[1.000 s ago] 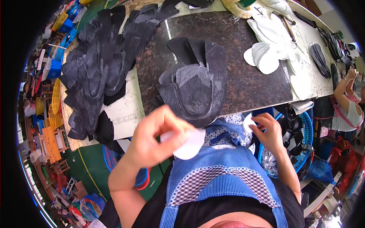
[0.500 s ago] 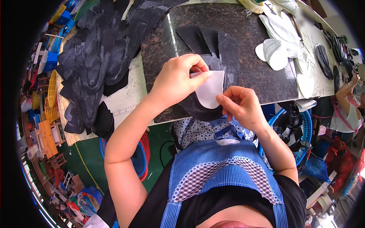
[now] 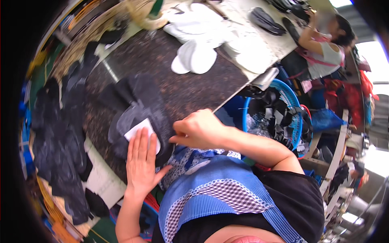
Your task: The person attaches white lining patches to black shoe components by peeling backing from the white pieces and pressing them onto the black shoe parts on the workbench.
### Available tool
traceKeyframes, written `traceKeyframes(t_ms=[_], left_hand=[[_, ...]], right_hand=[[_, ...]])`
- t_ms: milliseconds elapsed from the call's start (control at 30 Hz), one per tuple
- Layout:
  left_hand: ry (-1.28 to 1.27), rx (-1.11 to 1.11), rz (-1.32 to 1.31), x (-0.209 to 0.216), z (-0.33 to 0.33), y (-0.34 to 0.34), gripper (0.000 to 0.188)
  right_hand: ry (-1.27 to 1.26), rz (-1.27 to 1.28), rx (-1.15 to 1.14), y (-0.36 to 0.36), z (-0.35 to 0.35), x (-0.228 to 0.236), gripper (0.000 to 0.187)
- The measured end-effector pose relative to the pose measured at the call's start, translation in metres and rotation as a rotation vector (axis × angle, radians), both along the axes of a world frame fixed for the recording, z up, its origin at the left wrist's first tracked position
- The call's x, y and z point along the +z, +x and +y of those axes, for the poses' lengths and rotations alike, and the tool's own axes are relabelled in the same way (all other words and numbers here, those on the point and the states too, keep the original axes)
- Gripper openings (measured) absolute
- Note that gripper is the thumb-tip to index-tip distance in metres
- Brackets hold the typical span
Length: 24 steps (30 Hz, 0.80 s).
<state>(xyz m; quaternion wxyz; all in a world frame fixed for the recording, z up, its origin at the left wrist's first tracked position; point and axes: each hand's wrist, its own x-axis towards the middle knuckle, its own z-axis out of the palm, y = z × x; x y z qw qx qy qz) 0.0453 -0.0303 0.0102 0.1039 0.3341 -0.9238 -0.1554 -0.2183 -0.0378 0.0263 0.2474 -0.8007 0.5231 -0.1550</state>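
Note:
A small white rounded piece (image 3: 139, 126) with one straight edge lies on dark grey-black sheet pieces (image 3: 156, 101) spread on a brown speckled slab (image 3: 194, 93). My left hand (image 3: 142, 156) presses flat on the white piece, fingers stretched out and thumb apart, covering much of it. Just right of the dark pieces is my right hand (image 3: 198, 129), its fingers curled in and slightly blurred. Nothing shows in it, and it is apart from the white piece.
Dark cut pieces (image 3: 60, 141) heap up at the left. White oval pieces (image 3: 194, 56) lie on the slab's far side. A blue basket (image 3: 298, 115) of black scraps stands right of the table. Another person (image 3: 324, 52) works at the far right; black soles (image 3: 267, 21) lie nearby.
My view has swung to the right. The left hand went from pinching the white piece to lying flat on it. My right hand let go of its edge and moved off to the right.

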Motion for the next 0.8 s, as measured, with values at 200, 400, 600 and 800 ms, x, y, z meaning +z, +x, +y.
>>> traceKeyframes(t_ms=[200,400,600,800], left_hand=[[-0.074,0.076,0.053,0.010,0.006,-0.015,0.099],[-0.025,0.144,0.253,0.042,-0.009,-0.021,0.065],[0.087,0.189,0.383,0.057,-0.013,-0.027,0.047],[0.164,0.172,0.649,0.070,-0.020,-0.046,0.033]], right_hand=[[-0.224,0.224,-0.757,-0.238,-0.013,0.012,0.023],[-0.325,0.304,-0.430,-0.270,-0.020,-0.013,0.019],[-0.163,-0.003,-0.659,-0.281,-0.026,-0.018,0.015],[-0.800,-0.414,-0.702,-0.198,-0.034,0.082,0.005]])
